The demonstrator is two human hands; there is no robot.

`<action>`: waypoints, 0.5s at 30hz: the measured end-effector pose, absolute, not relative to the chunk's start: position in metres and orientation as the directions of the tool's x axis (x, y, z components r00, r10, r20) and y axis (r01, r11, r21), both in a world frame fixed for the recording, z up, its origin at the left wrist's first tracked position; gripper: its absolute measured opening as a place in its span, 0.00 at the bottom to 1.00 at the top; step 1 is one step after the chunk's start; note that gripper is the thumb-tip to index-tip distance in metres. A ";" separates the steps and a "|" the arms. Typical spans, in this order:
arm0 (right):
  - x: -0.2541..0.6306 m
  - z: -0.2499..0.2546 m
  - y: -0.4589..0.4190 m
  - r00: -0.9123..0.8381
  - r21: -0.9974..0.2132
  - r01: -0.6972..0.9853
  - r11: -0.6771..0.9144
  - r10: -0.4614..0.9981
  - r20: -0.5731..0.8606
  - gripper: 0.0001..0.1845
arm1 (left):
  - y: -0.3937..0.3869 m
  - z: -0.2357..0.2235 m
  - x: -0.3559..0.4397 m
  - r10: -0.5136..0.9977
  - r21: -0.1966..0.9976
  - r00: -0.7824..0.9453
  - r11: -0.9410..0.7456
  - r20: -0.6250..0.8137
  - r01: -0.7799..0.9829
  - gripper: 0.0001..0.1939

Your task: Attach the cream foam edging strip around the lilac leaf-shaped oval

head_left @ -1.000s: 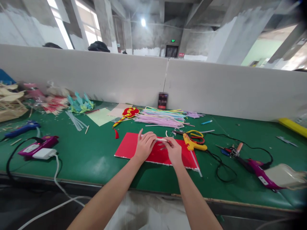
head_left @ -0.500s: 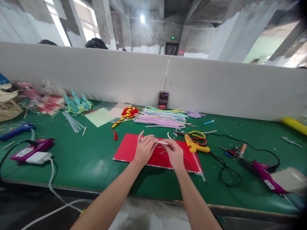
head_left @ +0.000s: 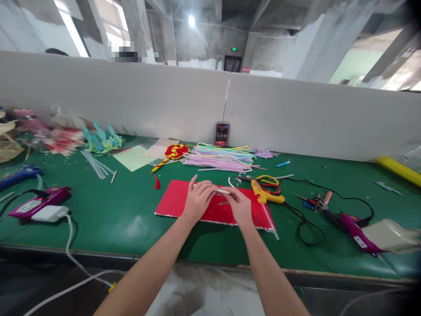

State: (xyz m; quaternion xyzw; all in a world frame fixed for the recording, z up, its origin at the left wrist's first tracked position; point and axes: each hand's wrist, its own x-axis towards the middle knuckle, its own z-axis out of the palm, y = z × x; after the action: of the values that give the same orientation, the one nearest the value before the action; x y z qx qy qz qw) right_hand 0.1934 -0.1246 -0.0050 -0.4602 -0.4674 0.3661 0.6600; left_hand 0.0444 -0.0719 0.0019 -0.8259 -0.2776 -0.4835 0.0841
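Both of my hands hover over a red sheet point(head_left: 174, 202) that lies flat on the green table point(head_left: 115, 215). My left hand point(head_left: 198, 199) and my right hand point(head_left: 239, 205) each pinch an end of a thin white strip point(head_left: 224, 191), held level between them just above the sheet. The fingers of both hands are closed on the strip. A short curved white piece point(head_left: 230, 181) lies just behind the sheet.
A yellow glue gun point(head_left: 265, 195) and scissors lie right of the sheet, with black cable point(head_left: 305, 232) and a purple glue gun point(head_left: 357, 232) further right. Pastel strips point(head_left: 220, 159) are piled behind. Another purple glue gun point(head_left: 36, 204) with a white plug sits left. A white partition point(head_left: 296, 118) backs the table.
The hands keep their pinch on the white strip over the red sheet; only the head view has shifted slightly.
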 end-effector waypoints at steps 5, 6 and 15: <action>0.194 -0.004 -0.125 0.300 -0.947 -0.025 0.319 0.907 0.297 0.10 | -0.073 0.002 0.045 0.385 0.127 0.382 -0.825 0.840 0.552 0.09; 0.194 -0.004 -0.125 0.298 -0.946 -0.020 0.324 0.905 0.303 0.10 | -0.073 0.002 0.046 0.384 0.124 0.384 -0.823 0.840 0.554 0.09; 0.196 -0.007 -0.126 0.287 -0.935 0.005 0.355 0.895 0.341 0.08 | -0.078 0.002 0.047 0.354 0.091 0.392 -0.829 0.849 0.551 0.08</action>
State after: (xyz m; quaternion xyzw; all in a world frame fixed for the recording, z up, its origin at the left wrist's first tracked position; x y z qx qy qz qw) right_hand 0.1955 -0.1256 -0.0068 -0.4568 -0.4924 0.3374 0.6596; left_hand 0.0467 -0.0778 0.0019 -0.8279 -0.2733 -0.4788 0.1029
